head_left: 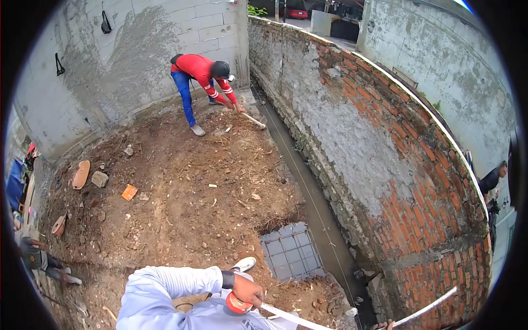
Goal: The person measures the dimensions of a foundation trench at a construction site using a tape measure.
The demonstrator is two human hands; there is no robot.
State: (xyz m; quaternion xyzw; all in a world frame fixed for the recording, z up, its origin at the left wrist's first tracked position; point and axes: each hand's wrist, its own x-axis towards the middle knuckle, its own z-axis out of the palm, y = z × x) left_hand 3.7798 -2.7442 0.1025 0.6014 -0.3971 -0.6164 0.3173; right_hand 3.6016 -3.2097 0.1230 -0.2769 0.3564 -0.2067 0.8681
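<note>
At the bottom, my left hand [247, 290] is closed around a red tape measure [237, 304], near my white shoe [245, 264]. Its pale blade [294, 318] runs out to the right and passes below the picture's edge. At the lower right, only the fingers of my right hand [385, 325] show, gripping the blade, whose free end sticks up against the brick wall. Ahead of my hands lies a square water-filled pit [291, 269] with a rebar grid [291, 250] in it.
A water-filled trench [305, 184] with a string line follows the brick wall [410, 165]. A co-worker [201, 80] in red bends over a long-handled tool [254, 121] on the soil. Stones and an orange piece [129, 192] lie left. Other people stand at both sides.
</note>
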